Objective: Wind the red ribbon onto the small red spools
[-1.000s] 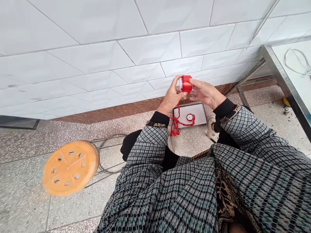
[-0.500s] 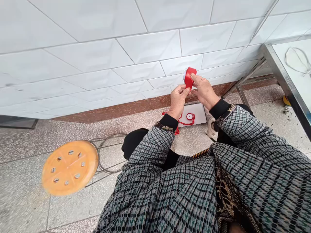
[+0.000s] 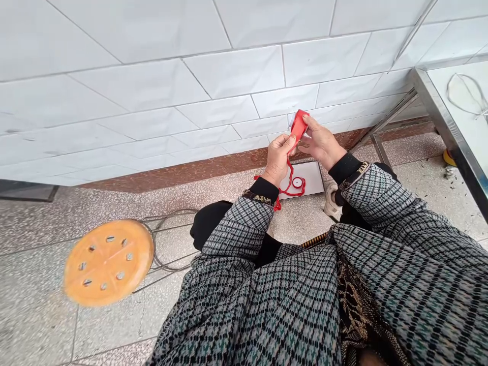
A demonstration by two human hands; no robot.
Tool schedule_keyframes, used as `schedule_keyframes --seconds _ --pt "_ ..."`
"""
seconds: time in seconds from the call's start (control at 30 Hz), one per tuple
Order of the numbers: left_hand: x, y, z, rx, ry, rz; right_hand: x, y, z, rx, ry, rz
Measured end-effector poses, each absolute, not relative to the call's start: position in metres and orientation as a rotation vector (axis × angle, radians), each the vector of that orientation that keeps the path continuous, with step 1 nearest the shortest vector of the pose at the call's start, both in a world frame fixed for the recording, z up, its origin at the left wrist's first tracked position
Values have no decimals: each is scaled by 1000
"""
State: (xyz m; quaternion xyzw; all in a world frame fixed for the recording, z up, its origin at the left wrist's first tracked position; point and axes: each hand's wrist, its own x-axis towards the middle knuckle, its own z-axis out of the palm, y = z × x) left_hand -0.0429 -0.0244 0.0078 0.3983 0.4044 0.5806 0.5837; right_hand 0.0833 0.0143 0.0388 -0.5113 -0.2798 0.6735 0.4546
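A loop of wide red ribbon (image 3: pixel 299 125) is held up in front of the tiled wall, with something pale beside its upper left edge. My left hand (image 3: pixel 279 155) pinches the ribbon's lower end between thumb and fingers. At the upper right, my right hand (image 3: pixel 322 141) grips the ribbon with its thumb on top and its lower fingers partly spread. From my left hand a narrow red strand hangs down to a white tray (image 3: pixel 313 178) on the floor. On that tray lies a small white spool (image 3: pixel 297 182) with red ribbon around it.
An orange round stool (image 3: pixel 109 262) with a wire frame stands at left. At right is a metal-edged table (image 3: pixel 450 122) with a coil of thin wire (image 3: pixel 467 96) on it. The white tiled wall (image 3: pixel 234 71) rises in front of me.
The red ribbon has tilted and looks longer and narrower between my hands. The strand hanging down to the tray now shows clearly. My hands have shifted only slightly.
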Motion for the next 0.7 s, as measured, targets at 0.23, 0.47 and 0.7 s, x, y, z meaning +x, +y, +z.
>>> schedule_keyframes --seconds 0.23,0.47,0.7 --pt "-45 -17 -2 983 1110 1288 85 14 41 -1264 -614 1752" --pt "-62 -7 -17 1136 1190 1311 91 10 53 -1280 -534 1911" --pt "-87 3 -20 1228 916 1104 102 7 65 -1286 -636 2097"
